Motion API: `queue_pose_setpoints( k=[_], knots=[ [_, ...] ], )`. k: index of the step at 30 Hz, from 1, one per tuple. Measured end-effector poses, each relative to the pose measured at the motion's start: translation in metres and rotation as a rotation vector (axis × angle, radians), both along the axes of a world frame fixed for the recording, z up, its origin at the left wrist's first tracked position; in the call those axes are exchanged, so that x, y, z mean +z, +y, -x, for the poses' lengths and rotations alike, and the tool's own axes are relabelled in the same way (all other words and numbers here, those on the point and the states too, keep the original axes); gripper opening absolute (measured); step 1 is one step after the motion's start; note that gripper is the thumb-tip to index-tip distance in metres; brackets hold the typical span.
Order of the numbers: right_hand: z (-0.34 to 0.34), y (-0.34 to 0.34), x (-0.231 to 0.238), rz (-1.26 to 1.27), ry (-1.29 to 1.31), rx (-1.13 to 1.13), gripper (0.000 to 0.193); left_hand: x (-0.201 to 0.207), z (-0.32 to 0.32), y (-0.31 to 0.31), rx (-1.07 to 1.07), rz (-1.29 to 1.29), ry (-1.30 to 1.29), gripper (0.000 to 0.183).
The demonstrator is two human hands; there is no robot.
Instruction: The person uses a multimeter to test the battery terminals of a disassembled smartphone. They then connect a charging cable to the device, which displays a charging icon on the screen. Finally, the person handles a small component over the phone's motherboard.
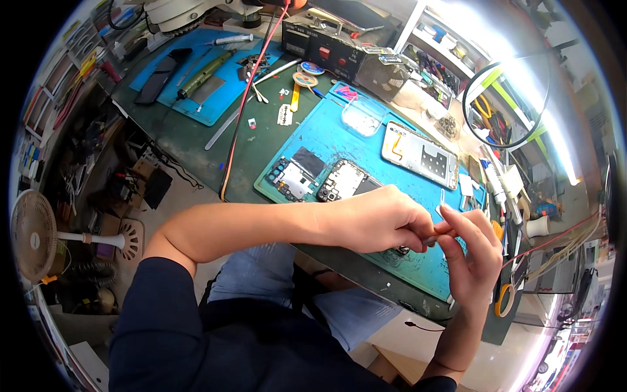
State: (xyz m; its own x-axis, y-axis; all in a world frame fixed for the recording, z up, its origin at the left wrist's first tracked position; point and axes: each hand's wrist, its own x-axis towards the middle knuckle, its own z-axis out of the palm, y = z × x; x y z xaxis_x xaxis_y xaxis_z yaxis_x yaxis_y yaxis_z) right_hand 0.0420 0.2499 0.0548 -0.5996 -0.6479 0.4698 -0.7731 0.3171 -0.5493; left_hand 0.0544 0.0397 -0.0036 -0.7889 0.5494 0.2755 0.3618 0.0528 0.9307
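Over the right part of the blue repair mat point(313, 140), my two hands meet fingertip to fingertip. My left hand point(379, 219) is closed, its thumb and forefinger pinched together. Against it, my right hand point(473, 255) pinches with thumb and forefinger, the other fingers curled loosely. A small dark item between the fingertips is too hidden to make out. Beneath and beyond the left hand lies an opened phone point(346, 179), partly covered by the hand. To its left is a phone circuit board with a silvery shield point(292, 179), and farther right an emptied phone frame point(420, 155).
A clear plastic box point(362, 117) holds small parts. Behind it stands a black power unit point(330, 49). A second blue mat point(212, 108) carries a green pen-shaped tool point(206, 73). A red and black cable point(245, 101) crosses the bench; a scissor handle point(504, 300) is at right.
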Motion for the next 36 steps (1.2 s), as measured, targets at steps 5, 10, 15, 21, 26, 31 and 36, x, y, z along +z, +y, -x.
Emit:
queue_pose_setpoints(
  k=[5,10,15,21,26,31,36],
  knots=[
    [0.001,-0.005,-0.012,0.117,0.014,0.000,0.039,-0.006,-0.004,0.011,0.121,0.007,0.018,0.022],
    [-0.002,-0.001,-0.018,0.083,0.140,-0.087,0.043,-0.011,-0.002,0.008,0.037,-0.049,0.138,0.026],
    [-0.005,-0.004,-0.019,0.140,0.018,-0.015,0.041,-0.008,-0.003,0.003,0.033,-0.055,-0.008,0.027],
    [-0.003,-0.005,-0.018,0.067,0.151,-0.026,0.040,-0.002,-0.002,0.005,0.064,0.045,0.078,0.031],
    [-0.004,-0.002,-0.017,0.143,-0.156,-0.003,0.040,0.014,-0.017,-0.048,0.287,0.261,0.368,0.033],
    [-0.009,-0.008,-0.009,0.126,-0.038,-0.014,0.040,0.029,-0.045,-0.139,0.436,0.889,0.407,0.046],
    [-0.005,-0.002,-0.007,0.045,-0.028,-0.028,0.039,0.034,-0.054,-0.139,0.396,0.922,0.270,0.041]
  ],
)
